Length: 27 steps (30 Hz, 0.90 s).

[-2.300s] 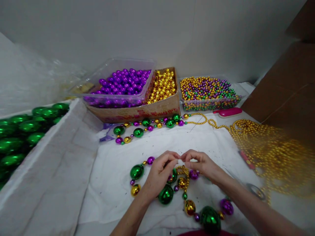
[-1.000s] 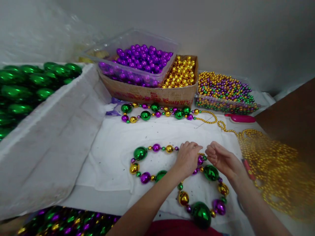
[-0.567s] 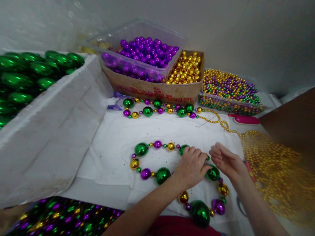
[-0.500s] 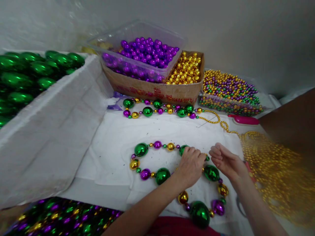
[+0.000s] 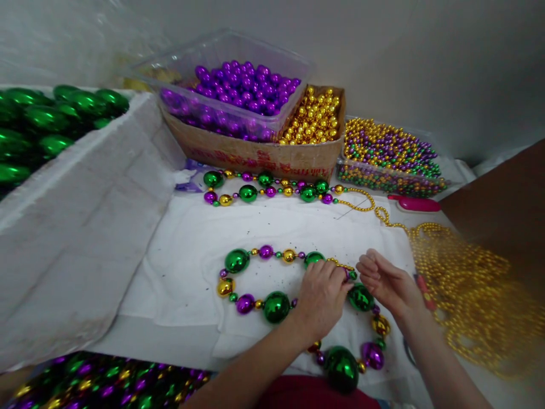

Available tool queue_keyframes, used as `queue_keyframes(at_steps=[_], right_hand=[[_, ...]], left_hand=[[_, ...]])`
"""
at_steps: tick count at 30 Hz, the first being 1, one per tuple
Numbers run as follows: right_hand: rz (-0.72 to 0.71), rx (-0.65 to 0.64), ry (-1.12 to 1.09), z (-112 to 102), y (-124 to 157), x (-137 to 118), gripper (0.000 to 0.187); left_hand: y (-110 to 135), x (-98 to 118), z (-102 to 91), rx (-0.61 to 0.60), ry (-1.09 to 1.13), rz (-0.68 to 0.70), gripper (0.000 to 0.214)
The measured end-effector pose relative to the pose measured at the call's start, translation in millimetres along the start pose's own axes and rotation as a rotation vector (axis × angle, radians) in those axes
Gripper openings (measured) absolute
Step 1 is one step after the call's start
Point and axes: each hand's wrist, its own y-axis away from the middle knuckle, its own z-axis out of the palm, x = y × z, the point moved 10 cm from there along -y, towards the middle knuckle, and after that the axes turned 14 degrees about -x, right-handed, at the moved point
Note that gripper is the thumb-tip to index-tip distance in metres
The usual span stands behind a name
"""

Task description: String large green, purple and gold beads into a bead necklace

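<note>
A bead necklace of large green, purple and gold balls (image 5: pixel 276 307) lies looped on a white cloth (image 5: pixel 187 272). My left hand (image 5: pixel 321 295) is closed on its right-middle part, where small purple and green beads (image 5: pixel 352 275) stick out past the fingertips. A short run of small gold beads (image 5: pixel 338 263) shows just behind those fingers. My right hand (image 5: pixel 383 281) is held a little to the right, fingers curled and pinched together. Anything in that pinch is too small or hidden to make out.
Another bead necklace (image 5: pixel 247 193) lies farther back, near a cardboard box (image 5: pixel 247 156) with gold beads and a clear tub (image 5: pixel 293 105) of purple beads. Mixed small beads fill a clear tray (image 5: pixel 394 176). Gold bead strands (image 5: pixel 481 289) pile up at right. A white bin (image 5: pixel 85 227) holds green balls.
The whole view has shifted slightly, so things sit a little farther left. More small gold beads show behind my left fingers. Both hands keep nearly the same pose.
</note>
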Motion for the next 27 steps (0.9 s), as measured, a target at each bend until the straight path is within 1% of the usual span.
queue_keyframes(at_steps=[4, 6, 9, 15, 18, 21, 23, 25, 27], right_hand=[[0.005, -0.007, -0.012, 4.6, 0.3, 2.1, 0.017], [-0.001, -0.012, -0.018, 7.5, 0.3, 2.5, 0.018], [-0.011, -0.003, -0.035, 10.5, 0.2, 3.7, 0.017], [-0.065, -0.004, -0.185, 19.0, -4.0, 6.0, 0.018], [-0.093, -0.014, -0.238, 23.6, -6.6, 5.6, 0.019], [-0.091, -0.005, -0.225, 26.9, -8.8, 7.5, 0.019], [-0.092, 0.009, -0.184, 28.2, -10.7, 8.6, 0.019], [-0.099, 0.018, -0.172, 29.7, -13.5, 10.2, 0.019], [-0.112, 0.015, -0.203, 31.8, -17.0, 12.0, 0.02]], left_hand=[[-1.5, 11.2, 15.9, 0.069, -0.121, 0.003, 0.021], [-4.1, 11.7, 21.9, 0.113, -0.138, 0.003, 0.02], [-6.7, 8.8, 24.3, 0.174, -0.139, -0.007, 0.021], [-1.2, 0.9, 18.3, 0.258, -0.088, -0.062, 0.022], [8.7, 1.4, 12.5, 0.347, -0.02, -0.048, 0.023], [19.6, 2.0, 5.3, 0.465, 0.06, -0.022, 0.022], [24.1, -0.6, 1.6, 0.532, 0.101, -0.033, 0.019], [25.6, -3.5, -0.3, 0.576, 0.124, -0.051, 0.016], [24.8, -6.3, -0.2, 0.593, 0.142, -0.063, 0.015]])
